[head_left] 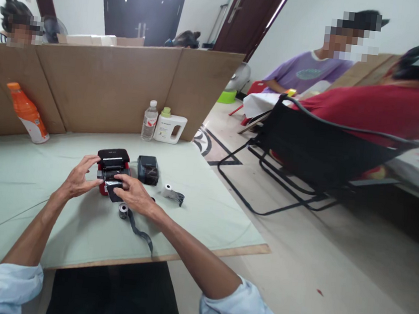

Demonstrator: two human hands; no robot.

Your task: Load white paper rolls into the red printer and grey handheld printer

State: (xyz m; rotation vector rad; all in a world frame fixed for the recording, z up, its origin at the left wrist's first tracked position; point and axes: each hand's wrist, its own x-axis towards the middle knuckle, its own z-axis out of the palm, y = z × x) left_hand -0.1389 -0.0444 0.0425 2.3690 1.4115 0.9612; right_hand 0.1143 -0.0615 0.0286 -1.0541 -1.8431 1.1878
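Note:
A small red-and-black printer point(114, 159) stands on the table with its lid raised. My left hand point(79, 178) is at its left side, thumb and fingertips spread along the edge and touching it. At the printer's front, my right hand point(136, 195) pinches a dark, glossy strip point(113, 192) between thumb and fingers. Just below lies a small roll point(123, 211) with a dark tail curling toward the front edge. To the right are a black device point(147, 170) with a shiny cover and another small white-cored roll point(167, 189) with a crumpled dark end.
A cardboard screen point(108, 86) borders the back of the green-covered table point(211, 212). Before it stand an orange bottle point(29, 113), a clear bottle point(149, 120) and a white jug point(170, 128). Right, people sit near a black folding chair point(308, 147); others sit behind the screen.

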